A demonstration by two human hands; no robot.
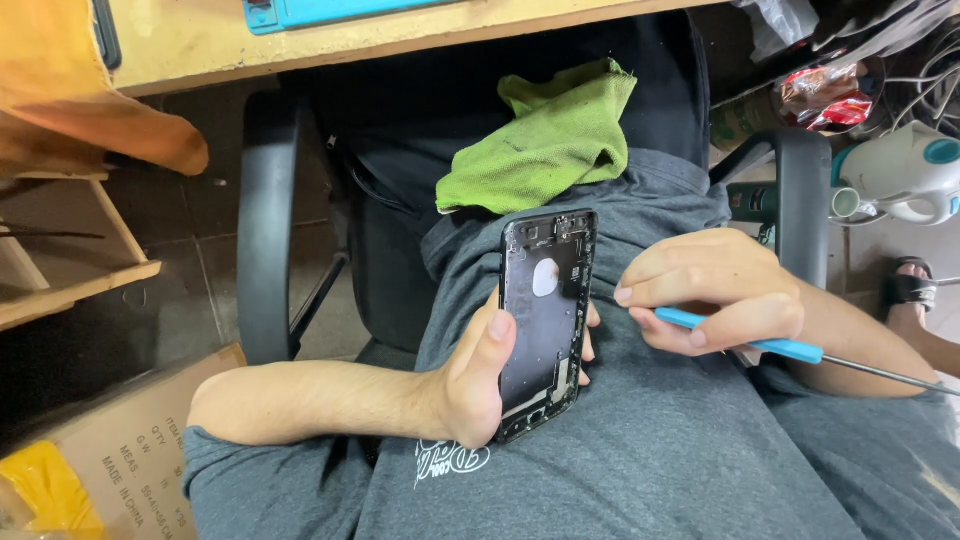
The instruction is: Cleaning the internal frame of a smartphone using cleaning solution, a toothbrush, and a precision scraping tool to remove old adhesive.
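My left hand (pixel 478 375) grips an emptied black phone housing (pixel 545 320) by its edges, inner side up, with a round hole in its upper half. It rests against my grey shirt above my lap. My right hand (pixel 715 290) sits just to the right of the housing and pinches a thin tool with a blue handle (pixel 750 340). The tool's long metal shaft sticks out to the right. Fingertips of my right hand are close to the housing's right edge.
A green cloth (pixel 550 140) lies on my lap below a wooden desk edge (pixel 330 45). Black chair armrests (pixel 265 220) stand on both sides. A cardboard box (pixel 130 450) sits at lower left, a white appliance (pixel 905 170) at right, and a wooden shelf (pixel 70 270) at left.
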